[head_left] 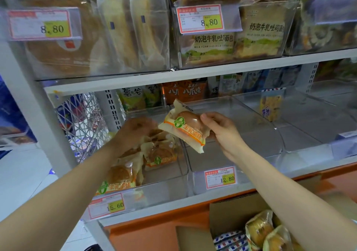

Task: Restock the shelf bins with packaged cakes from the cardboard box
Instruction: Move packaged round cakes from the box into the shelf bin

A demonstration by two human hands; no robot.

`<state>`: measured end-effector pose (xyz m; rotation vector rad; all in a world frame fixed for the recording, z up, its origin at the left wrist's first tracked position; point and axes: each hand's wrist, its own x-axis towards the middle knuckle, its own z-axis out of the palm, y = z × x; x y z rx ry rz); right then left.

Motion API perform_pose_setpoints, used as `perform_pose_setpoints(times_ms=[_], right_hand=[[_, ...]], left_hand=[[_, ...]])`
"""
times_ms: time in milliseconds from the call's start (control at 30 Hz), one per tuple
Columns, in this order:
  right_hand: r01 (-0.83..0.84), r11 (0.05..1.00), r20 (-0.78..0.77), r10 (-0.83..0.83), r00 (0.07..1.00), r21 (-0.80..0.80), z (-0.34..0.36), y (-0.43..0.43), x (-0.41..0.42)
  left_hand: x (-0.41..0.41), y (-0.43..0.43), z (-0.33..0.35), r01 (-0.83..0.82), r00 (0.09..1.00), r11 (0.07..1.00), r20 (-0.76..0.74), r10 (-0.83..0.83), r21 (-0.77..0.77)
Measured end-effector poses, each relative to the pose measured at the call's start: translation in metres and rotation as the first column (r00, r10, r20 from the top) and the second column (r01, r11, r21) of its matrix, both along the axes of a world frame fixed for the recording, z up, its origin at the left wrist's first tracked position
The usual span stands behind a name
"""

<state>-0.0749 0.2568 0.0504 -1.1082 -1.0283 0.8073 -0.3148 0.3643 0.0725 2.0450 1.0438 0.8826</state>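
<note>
Head view of a shelf unit, both forearms reaching in from the bottom corners of the frame.

The right forearm rises diagonally from the lower right, crossing above the cardboard box (231,210). The right hand (222,134), at the centre of the frame, pinches one packaged cake (184,127) by its right end, thumb on the top face and fingers curled beneath. The cake is held in the air, tilted down to the right, over the wall shared by the left bin (164,190) and the middle bin (212,158).

The left forearm rises from the lower left. The left hand (135,131), just left of centre, is palm down inside the left bin, above the stocked cakes (160,154). It is blurred, so whether it grips anything cannot be told; its fingertips lie close to the left edge of the held cake.

The stocked cakes lie piled in the left bin, behind a price tag reading 15.60 (108,206). The middle bin carries a tag reading 12.80 (220,177). More wrapped cakes (258,229) lie in the cardboard box at the lower right. Bagged bread loaves (210,45) fill the bins across the top of the frame.
</note>
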Motion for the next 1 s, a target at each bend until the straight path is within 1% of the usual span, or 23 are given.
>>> perform_pose_setpoints(times_ms=[33, 67, 133, 167, 267, 300, 400, 467, 533, 600, 667, 733, 800, 833, 867, 933, 1000], right_hand=[[-0.006, 1.0, 0.023, 0.005, 1.0, 0.017, 0.005, 0.001, -0.006], [-0.018, 0.999, 0.051, 0.016, 0.999, 0.035, 0.011, 0.002, -0.015], [-0.052, 0.997, 0.126, 0.044, 0.991, 0.061, 0.02, 0.004, -0.031], [-0.071, 0.995, 0.157, 0.06, 0.986, 0.067, 0.023, 0.006, -0.038], [-0.108, 0.99, 0.204, 0.088, 0.975, 0.09, 0.024, 0.007, -0.05], [-0.101, 0.991, 0.246, 0.076, 0.966, 0.092, 0.021, 0.009, -0.051], [-0.119, 0.993, 0.387, 0.103, 0.916, 0.018, 0.006, 0.012, -0.049], [-0.129, 0.991, 0.44, 0.129, 0.889, -0.03, -0.004, 0.012, -0.048], [-0.123, 0.992, 0.437, 0.121, 0.891, -0.025, -0.011, 0.011, -0.047], [-0.107, 0.994, 0.407, 0.103, 0.908, -0.014, -0.013, 0.011, -0.047], [-0.099, 0.995, 0.411, 0.101, 0.906, -0.025, -0.015, 0.014, -0.046], [-0.104, 0.994, 0.417, 0.108, 0.903, -0.033, -0.017, 0.016, -0.045], [-0.109, 0.993, 0.415, 0.115, 0.902, -0.038, -0.018, 0.017, -0.044], [-0.107, 0.994, 0.416, 0.112, 0.902, -0.036, -0.018, 0.017, -0.044], [-0.107, 0.994, 0.415, 0.112, 0.903, -0.036, -0.018, 0.016, -0.044], [-0.125, 0.991, 0.404, 0.133, 0.905, -0.046, -0.02, 0.016, -0.045], [-0.167, 0.982, 0.4, 0.187, 0.897, -0.085, -0.022, 0.016, -0.046]], left_hand=[[0.001, -0.009, 0.011, 0.062, 0.994, 0.997, 0.089, -0.057, -0.048], [0.002, -0.015, 0.019, 0.135, 0.984, 0.987, 0.13, -0.123, -0.087], [0.006, -0.029, 0.033, 0.224, 0.972, 0.964, 0.108, -0.21, -0.144], [0.008, -0.034, 0.038, 0.223, 0.974, 0.959, 0.087, -0.211, -0.172], [0.004, -0.036, 0.048, 0.139, 0.99, 0.972, 0.045, -0.132, -0.191], [-0.002, -0.036, 0.049, 0.11, 0.994, 0.975, 0.039, -0.105, -0.194], [-0.017, -0.028, 0.036, 0.021, 0.996, 0.97, 0.093, 0.002, -0.242], [-0.015, -0.029, 0.02, 0.021, 0.988, 0.951, 0.149, 0.027, -0.308], [-0.004, -0.028, 0.002, 0.026, 0.98, 0.932, 0.192, 0.047, -0.361], [0.003, -0.025, -0.01, -0.009, 0.977, 0.944, 0.198, 0.079, -0.329], [0.004, -0.015, -0.018, -0.053, 0.987, 0.968, 0.137, 0.089, -0.244], [-0.001, -0.007, -0.024, -0.072, 0.997, 0.984, -0.007, 0.071, -0.163], [-0.006, -0.005, -0.027, -0.088, 0.983, 0.991, -0.17, 0.07, -0.103], [-0.007, -0.001, -0.029, -0.107, 0.973, 0.99, -0.215, 0.085, -0.093], [-0.008, 0.0, -0.029, -0.118, 0.968, 0.988, -0.233, 0.092, -0.099], [-0.009, 0.001, -0.026, -0.125, 0.973, 0.986, -0.209, 0.1, -0.113], [-0.005, 0.002, -0.026, -0.146, 0.968, 0.984, -0.219, 0.121, -0.103]])
